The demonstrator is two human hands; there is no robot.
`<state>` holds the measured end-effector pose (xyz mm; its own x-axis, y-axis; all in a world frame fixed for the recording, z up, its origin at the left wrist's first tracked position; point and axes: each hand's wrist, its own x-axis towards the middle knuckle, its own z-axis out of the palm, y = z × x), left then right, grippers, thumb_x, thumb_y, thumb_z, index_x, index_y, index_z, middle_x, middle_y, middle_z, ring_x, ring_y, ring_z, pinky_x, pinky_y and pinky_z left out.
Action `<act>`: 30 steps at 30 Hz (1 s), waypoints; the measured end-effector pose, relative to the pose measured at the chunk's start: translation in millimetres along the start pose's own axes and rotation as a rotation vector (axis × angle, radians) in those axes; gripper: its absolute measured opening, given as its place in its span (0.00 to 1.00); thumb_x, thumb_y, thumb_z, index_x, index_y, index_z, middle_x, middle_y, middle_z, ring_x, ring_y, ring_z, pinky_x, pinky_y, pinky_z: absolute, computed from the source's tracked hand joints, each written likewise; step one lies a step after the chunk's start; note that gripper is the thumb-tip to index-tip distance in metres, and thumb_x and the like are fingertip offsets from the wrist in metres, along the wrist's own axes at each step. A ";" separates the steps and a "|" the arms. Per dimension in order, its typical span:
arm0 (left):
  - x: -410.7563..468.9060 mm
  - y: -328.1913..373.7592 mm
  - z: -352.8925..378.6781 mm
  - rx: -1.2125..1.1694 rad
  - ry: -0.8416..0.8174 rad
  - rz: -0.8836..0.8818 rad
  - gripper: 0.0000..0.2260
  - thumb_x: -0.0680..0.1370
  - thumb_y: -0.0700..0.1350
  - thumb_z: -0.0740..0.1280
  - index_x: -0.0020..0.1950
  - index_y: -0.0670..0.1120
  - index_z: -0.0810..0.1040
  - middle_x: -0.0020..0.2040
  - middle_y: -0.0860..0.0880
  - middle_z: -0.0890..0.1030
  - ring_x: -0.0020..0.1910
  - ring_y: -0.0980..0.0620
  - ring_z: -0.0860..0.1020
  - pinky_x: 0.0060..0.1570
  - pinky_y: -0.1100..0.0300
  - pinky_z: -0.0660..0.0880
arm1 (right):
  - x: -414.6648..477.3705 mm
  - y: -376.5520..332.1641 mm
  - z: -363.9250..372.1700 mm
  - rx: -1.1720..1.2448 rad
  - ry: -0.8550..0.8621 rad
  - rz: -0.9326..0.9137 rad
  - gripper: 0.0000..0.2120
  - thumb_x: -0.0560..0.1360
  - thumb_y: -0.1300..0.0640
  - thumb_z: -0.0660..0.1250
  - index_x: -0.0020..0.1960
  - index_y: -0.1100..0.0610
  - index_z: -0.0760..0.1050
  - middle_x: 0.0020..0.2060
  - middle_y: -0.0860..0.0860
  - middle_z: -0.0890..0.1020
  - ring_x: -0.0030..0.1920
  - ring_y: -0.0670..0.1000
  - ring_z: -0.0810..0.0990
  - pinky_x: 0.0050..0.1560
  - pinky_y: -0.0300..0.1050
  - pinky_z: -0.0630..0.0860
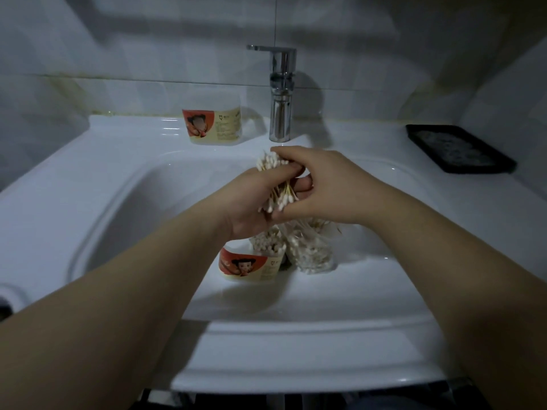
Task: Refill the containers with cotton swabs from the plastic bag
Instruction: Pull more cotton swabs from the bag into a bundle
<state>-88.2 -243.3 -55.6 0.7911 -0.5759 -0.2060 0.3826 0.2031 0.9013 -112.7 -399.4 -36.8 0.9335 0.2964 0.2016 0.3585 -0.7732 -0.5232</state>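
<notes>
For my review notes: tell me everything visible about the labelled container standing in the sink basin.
The container is a small round tub, pale and plastic-looking, wrapped in a cream and orange-red label with a cartoon figure. It stands roughly upright in the sink basin, no lid on, packed with cotton swabs on end, white tips up. The plastic bag of swabs rests against its right side. The left forearm hides its left edge.

White ceramic sink (pixel 118 184), lit dimly. Chrome single-lever faucet (pixel 281 113) stands upright at the back rim, centre. Black rectangular tray (pixel 461 149) sits on the right ledge, well apart from the faucet; contents unclear. Pale tiled wall (pixel 118 39) behind. Round object (pixel 9 294) at left edge, cut off.
</notes>
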 end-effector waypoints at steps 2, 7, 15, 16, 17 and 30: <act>0.0 -0.2 0.7 -0.002 0.000 -0.025 0.08 0.85 0.47 0.61 0.57 0.45 0.78 0.43 0.50 0.85 0.41 0.55 0.84 0.38 0.62 0.81 | -0.9 -1.4 -0.2 0.014 0.019 -0.002 0.46 0.64 0.50 0.83 0.77 0.45 0.66 0.57 0.46 0.83 0.48 0.42 0.83 0.55 0.43 0.80; -1.6 0.6 2.2 0.003 0.011 -0.043 0.09 0.85 0.46 0.60 0.55 0.43 0.77 0.40 0.50 0.80 0.37 0.56 0.84 0.34 0.64 0.79 | -2.9 -5.1 1.6 0.074 -0.073 0.060 0.53 0.62 0.43 0.83 0.81 0.42 0.60 0.55 0.37 0.75 0.37 0.35 0.78 0.48 0.35 0.76; -0.9 0.5 0.5 0.058 0.022 -0.056 0.09 0.84 0.48 0.62 0.47 0.48 0.79 0.36 0.54 0.79 0.36 0.58 0.81 0.50 0.58 0.75 | -2.3 -4.6 -2.6 0.018 -0.025 0.036 0.48 0.65 0.46 0.82 0.80 0.42 0.63 0.54 0.42 0.80 0.47 0.39 0.80 0.55 0.38 0.77; -0.8 0.2 -0.4 0.065 0.025 -0.059 0.10 0.84 0.48 0.62 0.46 0.48 0.80 0.36 0.54 0.79 0.35 0.58 0.81 0.49 0.59 0.73 | -2.2 -4.3 -1.8 0.011 -0.044 0.038 0.49 0.66 0.46 0.82 0.80 0.41 0.61 0.55 0.45 0.81 0.47 0.40 0.81 0.56 0.40 0.78; -0.6 0.1 -0.7 0.070 0.022 -0.059 0.11 0.84 0.48 0.62 0.45 0.48 0.80 0.36 0.54 0.79 0.35 0.59 0.81 0.47 0.59 0.71 | -1.5 -3.4 -1.2 -0.007 -0.052 0.038 0.49 0.66 0.47 0.82 0.81 0.41 0.60 0.56 0.46 0.81 0.50 0.41 0.82 0.58 0.43 0.79; 12.8 0.5 -14.9 0.021 0.364 0.114 0.06 0.81 0.48 0.69 0.48 0.47 0.75 0.28 0.53 0.69 0.25 0.55 0.68 0.27 0.62 0.72 | -0.8 3.0 -9.8 -0.166 -0.017 0.174 0.15 0.75 0.60 0.66 0.58 0.46 0.81 0.39 0.44 0.83 0.39 0.41 0.82 0.46 0.42 0.81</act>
<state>-70.8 -238.8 -63.4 0.9472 -0.2304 -0.2228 0.2757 0.2315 0.9329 -112.4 -407.5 -30.4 0.9816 0.1586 0.1059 0.1883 -0.8945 -0.4054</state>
